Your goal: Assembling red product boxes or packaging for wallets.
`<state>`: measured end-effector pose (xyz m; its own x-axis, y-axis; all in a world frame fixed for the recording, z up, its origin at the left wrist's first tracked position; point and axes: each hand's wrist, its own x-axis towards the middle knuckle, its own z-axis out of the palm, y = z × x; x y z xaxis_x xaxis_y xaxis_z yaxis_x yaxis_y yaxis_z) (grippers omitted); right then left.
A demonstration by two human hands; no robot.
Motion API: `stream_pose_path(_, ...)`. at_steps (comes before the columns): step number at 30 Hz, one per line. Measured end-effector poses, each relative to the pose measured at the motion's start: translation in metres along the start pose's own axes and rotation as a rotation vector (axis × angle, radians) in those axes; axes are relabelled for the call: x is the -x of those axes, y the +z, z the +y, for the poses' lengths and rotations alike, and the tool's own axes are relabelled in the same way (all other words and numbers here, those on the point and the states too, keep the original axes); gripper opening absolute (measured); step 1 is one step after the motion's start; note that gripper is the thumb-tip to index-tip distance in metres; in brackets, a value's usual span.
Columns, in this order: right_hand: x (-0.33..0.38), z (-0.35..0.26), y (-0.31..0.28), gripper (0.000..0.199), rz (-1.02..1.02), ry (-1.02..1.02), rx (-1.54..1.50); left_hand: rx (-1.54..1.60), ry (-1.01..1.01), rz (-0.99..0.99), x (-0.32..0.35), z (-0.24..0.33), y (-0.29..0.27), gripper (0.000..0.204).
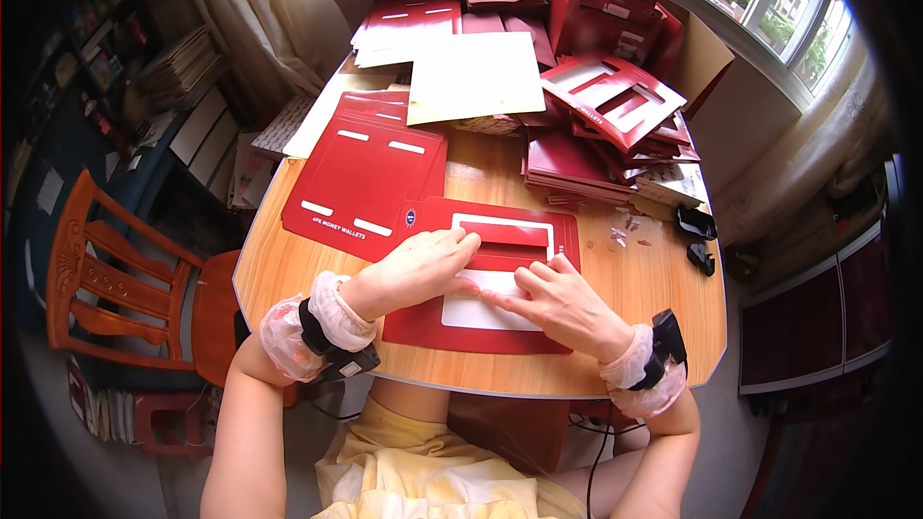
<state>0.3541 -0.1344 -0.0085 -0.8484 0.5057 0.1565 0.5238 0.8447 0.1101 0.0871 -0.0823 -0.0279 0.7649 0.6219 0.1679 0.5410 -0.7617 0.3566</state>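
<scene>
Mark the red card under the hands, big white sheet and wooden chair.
Red card (415,327): head view, lower-left part.
White sheet (476,79): head view, its middle.
Wooden chair (117,281): head view, backrest slat.

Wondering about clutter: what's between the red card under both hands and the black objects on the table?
The head view shows small pale and reddish scraps on the wooden tabletop between the red card and the black objects.

The sleeve (481,338) lies on the table (625,303), chair (117,279) left.
</scene>
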Motion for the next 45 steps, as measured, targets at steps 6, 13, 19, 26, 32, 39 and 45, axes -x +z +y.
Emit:
stream_pose_path(6, 0.003, -0.018, 0.004, 0.045, -0.044, 0.06, 0.041, 0.17, -0.004, -0.08, -0.005, -0.005, -0.003, 0.041)
stream_pose_path(13, 0.022, -0.01, -0.001, 0.042, -0.056, 0.084, -0.068, 0.234, -0.072, -0.121, -0.007, -0.004, -0.006, 0.034)
stream_pose_path(19, 0.044, -0.003, -0.007, 0.039, -0.059, 0.197, -0.169, 0.233, -0.079, -0.164, -0.01, 0.001, -0.011, 0.031)
stream_pose_path(26, 0.034, 0.005, -0.007, 0.033, -0.03, 0.121, -0.155, 0.225, 0.103, -0.037, -0.023, 0.018, -0.013, 0.028)
stream_pose_path(32, 0.024, 0.011, -0.009, 0.034, -0.068, 0.068, -0.159, 0.223, -0.031, -0.077, -0.024, 0.015, 0.002, 0.033)
stream_pose_path(39, 0.025, 0.013, -0.012, 0.015, 0.008, 0.18, -0.394, 0.299, -0.067, -0.185, -0.018, 0.004, -0.01, 0.035)
stream_pose_path(45, 0.024, 0.021, -0.012, 0.014, -0.005, 0.249, -0.623, 0.345, -0.1, -0.244, -0.017, 0.004, -0.014, 0.049)
